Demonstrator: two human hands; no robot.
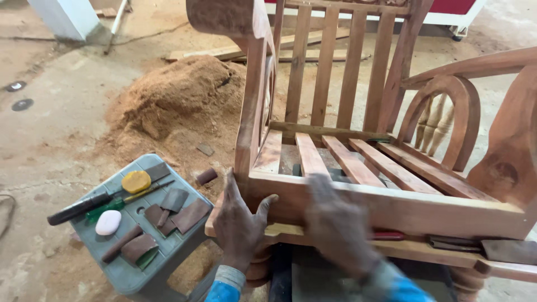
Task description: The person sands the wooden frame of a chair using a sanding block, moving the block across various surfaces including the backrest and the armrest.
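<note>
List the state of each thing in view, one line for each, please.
Unfinished brown wooden chair frame: upright, bare slats.
Left hand: flat against chair's front corner.
Right hand: on front rail, blurred.
Grey plastic stool: upright, loaded with tools.
Yellow round puck: lying on stool.
White oval bar: lying on stool.
Sawdust pile: heaped on floor.

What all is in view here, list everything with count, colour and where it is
wooden chair frame: one, reddish brown, centre and right
plastic stool: one, grey-green, lower left
sandpaper pieces: several, brown, on stool
yellow disc: one, on stool
white oval block: one, on stool
sawdust pile: one, tan, behind stool
planks: a few, pale, floor at back
left hand: on the frame's front corner
right hand: blurred, on front rail
</note>
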